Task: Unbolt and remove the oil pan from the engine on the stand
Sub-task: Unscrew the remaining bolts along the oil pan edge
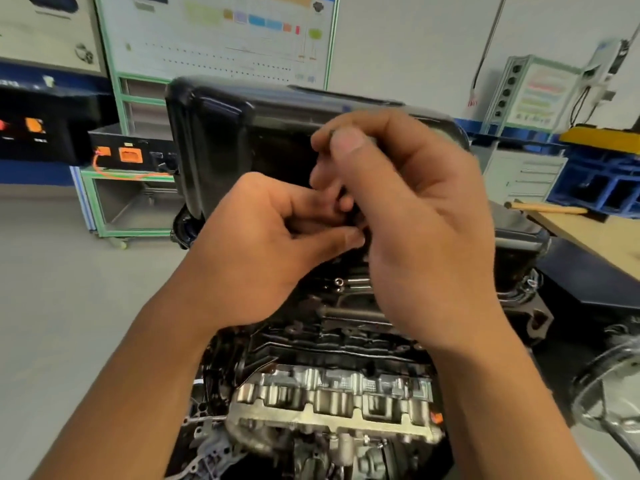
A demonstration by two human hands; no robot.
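Observation:
The black oil pan [221, 133] sits on top of the engine [332, 396], which fills the lower middle of the view. My right hand [408, 216] is closed around a slim dark tool whose top shows under my thumb, held upright at the pan's near flange. My left hand [263, 244] pinches with thumb and fingers at the tool's lower end, just beside the right hand. The tool's tip and any bolt under it are hidden by my fingers. A loose-looking bolt head [338, 281] shows on the engine below my hands.
A green-framed trainer cart [131, 188] with orange connectors stands behind on the left. A wooden workbench [588, 233] and blue cabinets [602, 174] are at the right. Grey floor lies to the left of the engine. A chrome ring of the stand [609, 386] is at lower right.

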